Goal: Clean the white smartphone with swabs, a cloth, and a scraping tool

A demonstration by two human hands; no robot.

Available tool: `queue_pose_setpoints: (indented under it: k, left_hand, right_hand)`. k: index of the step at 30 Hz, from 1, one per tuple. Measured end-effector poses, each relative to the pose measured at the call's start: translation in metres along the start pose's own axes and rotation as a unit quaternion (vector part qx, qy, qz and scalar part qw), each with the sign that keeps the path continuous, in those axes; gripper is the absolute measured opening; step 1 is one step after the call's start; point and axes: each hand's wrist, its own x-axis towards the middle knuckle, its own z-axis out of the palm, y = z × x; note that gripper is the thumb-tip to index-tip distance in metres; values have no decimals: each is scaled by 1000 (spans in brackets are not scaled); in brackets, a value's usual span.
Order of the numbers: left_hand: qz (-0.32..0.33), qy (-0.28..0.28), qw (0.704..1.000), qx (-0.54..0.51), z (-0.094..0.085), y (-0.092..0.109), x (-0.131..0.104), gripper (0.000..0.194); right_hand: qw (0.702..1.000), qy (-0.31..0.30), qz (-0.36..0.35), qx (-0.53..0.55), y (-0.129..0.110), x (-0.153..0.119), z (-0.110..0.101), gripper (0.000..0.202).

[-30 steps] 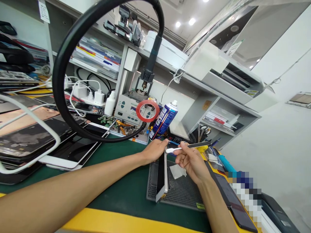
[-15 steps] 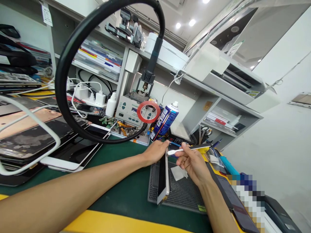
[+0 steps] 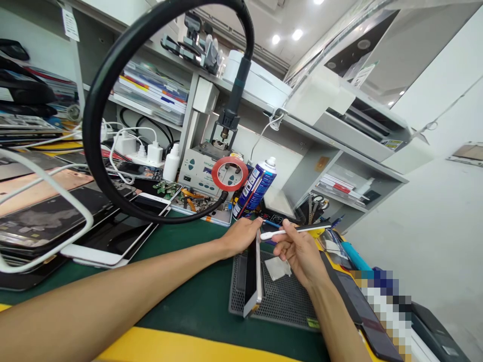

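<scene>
My left hand (image 3: 243, 235) is closed around the far end of a phone (image 3: 252, 274) with a black screen and pale frame. The phone stands tilted on its long edge over a grey perforated mat (image 3: 287, 301). Between the fingers of my right hand (image 3: 300, 251) is a slim white toothbrush (image 3: 277, 233) with a dark strip along its handle. Its head meets the phone's upper edge near my left fingers; the bristles cannot be made out. A crumpled white wipe (image 3: 278, 268) lies on the mat beside the phone.
A blue spray can (image 3: 254, 187) stands behind my left hand. Over the bench loops a thick black hose (image 3: 94, 110), near a red tape roll (image 3: 214, 176). Stacked phones and tablets (image 3: 109, 236) lie left. More dark phones (image 3: 362, 311) line the right edge.
The brush handle has tipped down slightly at its far end. Both hands and the phone stay nearly where they were.
</scene>
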Motion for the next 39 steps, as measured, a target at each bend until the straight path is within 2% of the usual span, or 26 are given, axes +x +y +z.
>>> queue_pose_setpoints:
  k: [13,19,39]
  left_hand:
    - [-2,3,1000,-1,0,-1,1,62]
    - [1,-1,1000,-7,1,-3,2,61]
    - [-4,2,1000,10,0,0,0,61]
  right_hand:
    - [1000,-10,1,-5,-1,-1,0,33]
    - [1000,6,-7,-1,-2,-1,0,34]
    - [1000,-20,-1,-10,-1,-1,0,32]
